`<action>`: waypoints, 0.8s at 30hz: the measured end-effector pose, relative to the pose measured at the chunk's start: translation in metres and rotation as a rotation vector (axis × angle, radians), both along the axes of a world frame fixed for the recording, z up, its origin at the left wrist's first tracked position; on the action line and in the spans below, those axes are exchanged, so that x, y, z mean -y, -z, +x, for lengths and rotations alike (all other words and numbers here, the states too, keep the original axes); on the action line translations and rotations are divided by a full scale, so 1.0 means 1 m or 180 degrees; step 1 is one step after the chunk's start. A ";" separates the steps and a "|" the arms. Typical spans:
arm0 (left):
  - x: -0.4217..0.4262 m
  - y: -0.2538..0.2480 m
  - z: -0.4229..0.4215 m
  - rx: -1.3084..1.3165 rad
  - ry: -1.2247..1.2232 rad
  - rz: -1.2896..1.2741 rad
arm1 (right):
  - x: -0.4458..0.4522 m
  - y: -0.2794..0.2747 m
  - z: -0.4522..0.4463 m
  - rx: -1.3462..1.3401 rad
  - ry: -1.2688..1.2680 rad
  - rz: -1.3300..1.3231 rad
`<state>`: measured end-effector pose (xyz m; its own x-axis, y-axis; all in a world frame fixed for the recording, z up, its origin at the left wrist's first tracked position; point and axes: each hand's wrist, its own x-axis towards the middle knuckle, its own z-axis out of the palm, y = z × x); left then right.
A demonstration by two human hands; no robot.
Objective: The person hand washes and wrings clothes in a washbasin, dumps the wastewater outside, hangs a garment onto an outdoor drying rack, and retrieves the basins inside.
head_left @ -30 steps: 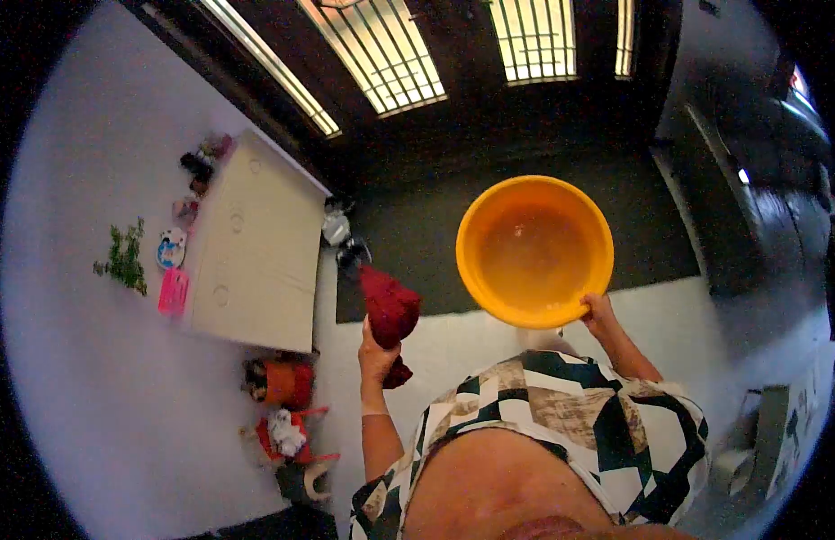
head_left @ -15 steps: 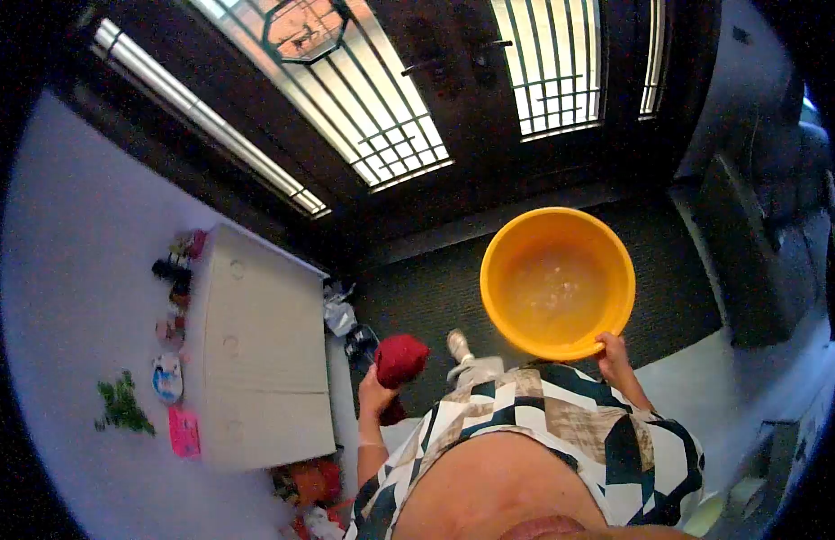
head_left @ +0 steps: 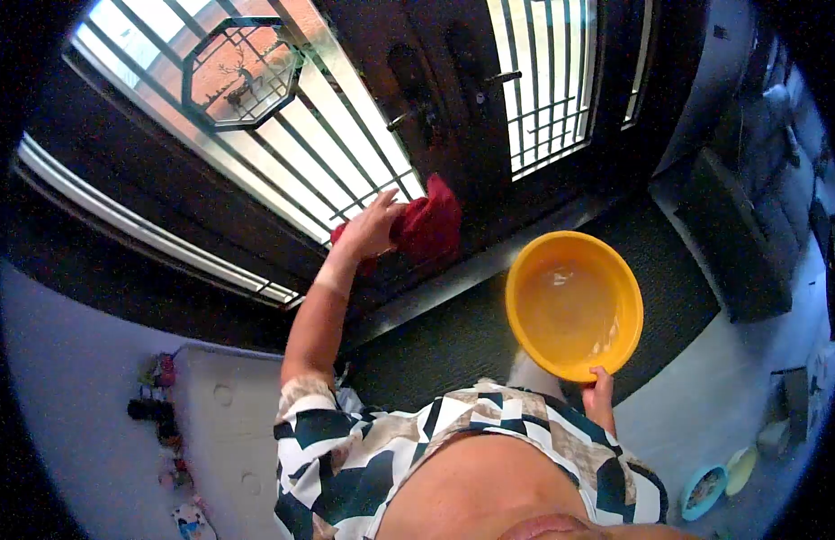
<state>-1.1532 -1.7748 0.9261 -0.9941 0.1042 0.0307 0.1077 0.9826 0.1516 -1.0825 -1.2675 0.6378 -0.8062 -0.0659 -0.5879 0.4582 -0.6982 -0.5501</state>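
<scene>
My left hand (head_left: 371, 229) is stretched out towards the dark double door (head_left: 467, 117). It grips a dark red cloth (head_left: 435, 216), which bunches and hangs to the right of the fingers, in front of the lower part of the barred door glass (head_left: 318, 135). Whether the cloth touches the door I cannot tell. A round yellow basin (head_left: 628, 297) with shallow, cloudy water in it is tilted in front of me. My right hand (head_left: 600, 394) holds it by the near rim, thumb over the edge.
Underfoot lies a dark ribbed mat (head_left: 435, 346) before the door sill. A pale cabinet (head_left: 228, 414) stands at my left, small items along its far side. To the right are a dark bench-like piece (head_left: 737, 243) and, lower down, a blue-rimmed bowl (head_left: 704, 492) on the floor.
My left hand has risen from beside the cabinet and reached forward to the door with the red cloth. I am nearer the door. The basin is still in my right hand, tilted differently.
</scene>
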 end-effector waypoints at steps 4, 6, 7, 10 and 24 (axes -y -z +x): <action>0.051 0.005 -0.116 -0.0293 0.0026 -0.0590 | 0.005 0.016 -0.020 -0.0183 0.0275 0.0296; 0.088 0.030 -0.174 -0.0238 0.0254 -0.0954 | 0.016 -0.001 -0.027 -0.0055 0.0192 0.0305; 0.096 0.034 -0.192 -0.0266 0.0357 -0.1109 | 0.019 -0.002 -0.032 -0.0041 0.0171 0.0232; 0.101 0.035 -0.229 0.0074 -0.0254 -0.1059 | 0.026 0.018 -0.045 0.0135 -0.0043 0.0051; 0.103 0.133 -0.266 -0.0778 -0.1262 -0.0321 | 0.133 0.007 -0.162 0.0057 -0.0301 0.1008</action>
<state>-1.4193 -1.8778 0.7934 -0.9227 -0.2673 0.2779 -0.2579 0.9636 0.0703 -1.2443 -1.4005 0.6310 -0.7946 0.0484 -0.6052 0.5244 -0.4476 -0.7243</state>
